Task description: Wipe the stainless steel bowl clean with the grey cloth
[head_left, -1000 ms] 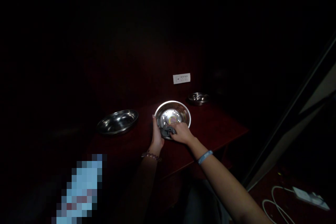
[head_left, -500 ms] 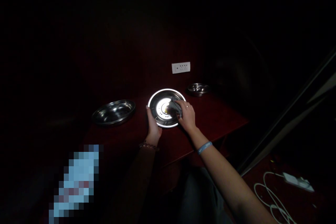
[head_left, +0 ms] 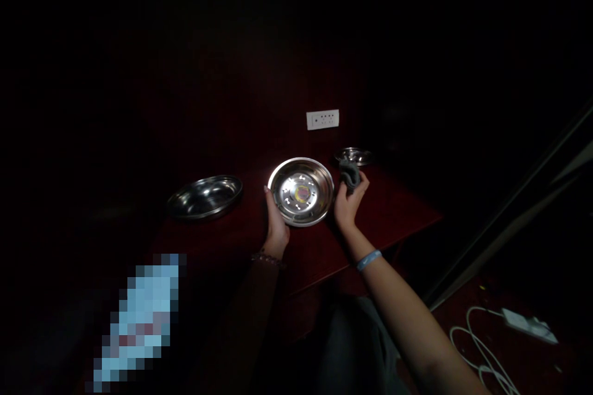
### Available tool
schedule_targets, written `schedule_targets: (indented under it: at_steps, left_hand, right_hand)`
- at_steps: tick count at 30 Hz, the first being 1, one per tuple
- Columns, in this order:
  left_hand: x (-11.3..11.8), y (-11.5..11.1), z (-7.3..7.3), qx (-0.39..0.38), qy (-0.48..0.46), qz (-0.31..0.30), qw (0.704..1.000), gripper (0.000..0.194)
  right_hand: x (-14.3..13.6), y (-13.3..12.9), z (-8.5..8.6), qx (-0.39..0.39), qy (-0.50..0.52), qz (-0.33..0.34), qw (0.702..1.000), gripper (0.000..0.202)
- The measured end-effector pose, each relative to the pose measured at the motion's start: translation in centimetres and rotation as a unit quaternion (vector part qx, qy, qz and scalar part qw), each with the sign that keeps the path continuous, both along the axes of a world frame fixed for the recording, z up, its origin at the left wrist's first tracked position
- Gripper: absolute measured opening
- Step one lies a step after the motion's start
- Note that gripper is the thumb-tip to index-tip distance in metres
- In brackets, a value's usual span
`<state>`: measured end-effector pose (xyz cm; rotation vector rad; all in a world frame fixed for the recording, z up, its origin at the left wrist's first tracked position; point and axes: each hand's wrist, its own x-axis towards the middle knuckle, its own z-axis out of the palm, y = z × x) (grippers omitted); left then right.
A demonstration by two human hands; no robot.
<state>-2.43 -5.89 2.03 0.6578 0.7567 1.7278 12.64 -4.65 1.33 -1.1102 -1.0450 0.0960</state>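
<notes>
At the centre, the left hand (head_left: 277,228) pinches the rim of a steel bowl (head_left: 319,197), seemingly to steady it and show its inside, while just right the right hand (head_left: 348,205) grips a bunched grey cloth (head_left: 349,175), apparently for wiping.

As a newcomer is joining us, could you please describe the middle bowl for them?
Below the white socket, at the red table, is the left hand. It holds a metal bowl with a yellow-and-pink centre mark, unseen in the left dish or right dish.
</notes>
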Motion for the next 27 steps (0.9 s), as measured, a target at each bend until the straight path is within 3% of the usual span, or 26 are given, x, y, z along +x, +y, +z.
schedule_targets:
  at_steps: [3,9,14,20,27]
  left_hand:
    - [-0.3,0.0,-0.4,0.001,0.017,0.044,0.999,0.057]
    - [-0.8,-0.5,-0.2,-0.033,0.052,0.154,0.986,0.058]
    - [-1.4,-0.6,0.2,0.050,-0.012,0.131,0.990,0.059]
    - [-1.8,-0.4,0.2,0.029,-0.060,0.128,0.989,0.062]
    - [-1.6,-0.5,0.3,0.013,-0.048,0.114,0.992,0.060]
  right_hand:
    - [0.1,0.3,-0.4,-0.009,0.057,0.023,0.998,0.055]
    - [-0.2,0.6,-0.8,-0.039,0.061,0.083,0.994,0.051]
    - [-0.1,1.4,-1.3,-0.066,0.084,0.105,0.989,0.046]
    - [-0.4,1.7,-1.7,-0.066,0.062,0.150,0.985,0.046]
    - [-0.3,1.3,-1.3,-0.087,0.058,0.218,0.970,0.051]
